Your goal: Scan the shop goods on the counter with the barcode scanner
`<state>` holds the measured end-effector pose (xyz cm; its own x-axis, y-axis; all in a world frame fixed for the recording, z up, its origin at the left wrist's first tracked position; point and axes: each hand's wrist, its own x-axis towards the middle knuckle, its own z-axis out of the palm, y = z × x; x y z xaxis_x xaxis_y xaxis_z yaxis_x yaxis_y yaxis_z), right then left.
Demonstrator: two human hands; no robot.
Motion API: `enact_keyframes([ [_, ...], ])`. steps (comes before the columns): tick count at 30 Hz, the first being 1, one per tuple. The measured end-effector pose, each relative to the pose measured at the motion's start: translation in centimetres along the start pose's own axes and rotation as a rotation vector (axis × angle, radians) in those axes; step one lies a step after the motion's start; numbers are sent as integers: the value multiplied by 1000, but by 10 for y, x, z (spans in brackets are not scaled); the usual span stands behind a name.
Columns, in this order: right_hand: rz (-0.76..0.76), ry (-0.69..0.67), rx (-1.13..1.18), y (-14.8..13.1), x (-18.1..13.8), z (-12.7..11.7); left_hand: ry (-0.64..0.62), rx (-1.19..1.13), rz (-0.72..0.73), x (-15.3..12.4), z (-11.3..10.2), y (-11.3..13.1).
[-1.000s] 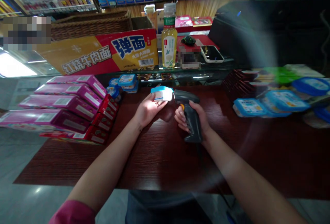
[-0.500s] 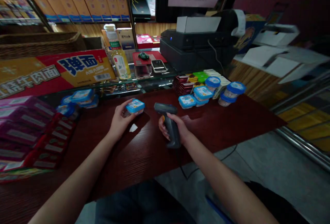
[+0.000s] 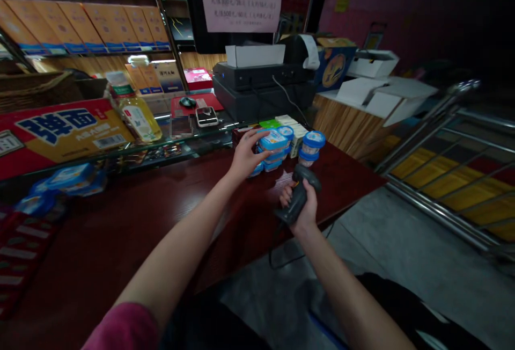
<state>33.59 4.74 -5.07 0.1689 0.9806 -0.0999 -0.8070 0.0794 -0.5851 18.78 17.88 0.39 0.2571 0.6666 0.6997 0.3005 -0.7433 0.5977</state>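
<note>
Dark reddish wood makes the tabletop [image 3: 120,232] before you, and beyond its far edge stand a black machine [image 3: 257,97] and a row of orange boxes [image 3: 82,25]. Your left hand [image 3: 245,154] is curved like a clip and pinches one blue-lidded tub [image 3: 274,139], with the thumb at its near side and the fingers at its far side. This tub lies directly to the right of that hand, on top of the pile or just above it; I cannot tell which. Its long axis goes roughly from left to right. Your left hand is the nearer one to it, while your right hand [image 3: 306,209] is lower and further right, wrapped around the handle of the scanner [image 3: 296,202], which slants up to the right. As for counting: one scanner, one tub in the pinch, at least two other rectangular tubs [image 3: 272,165] below or beside it, partly hidden, and two round tubs [image 3: 314,139] stacked to their right. On the left side are more tubs [image 3: 72,177], too blurred to count. Further back I count one bottle [image 3: 140,119], one phone [image 3: 206,117] and one mouse [image 3: 187,102].
</note>
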Motion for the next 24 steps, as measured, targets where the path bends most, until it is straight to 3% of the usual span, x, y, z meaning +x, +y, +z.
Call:
enact_keyframes([
  [3,7,-5,42,-1,4,-1,-119,-81,-66,6,9,-13],
  [12,32,-16,-13,2,3,2,14,-7,-147,-2,22,-4],
  [16,77,-79,-47,1,0,4,-6,43,-124,-6,23,1],
  [20,174,-232,-175,5,-9,10,-28,122,-22,-46,-16,5],
  [22,243,-281,-271,9,-14,14,-61,209,-10,-83,-54,5],
  [24,331,-317,-329,14,-16,19,-179,295,-22,-124,-99,5],
])
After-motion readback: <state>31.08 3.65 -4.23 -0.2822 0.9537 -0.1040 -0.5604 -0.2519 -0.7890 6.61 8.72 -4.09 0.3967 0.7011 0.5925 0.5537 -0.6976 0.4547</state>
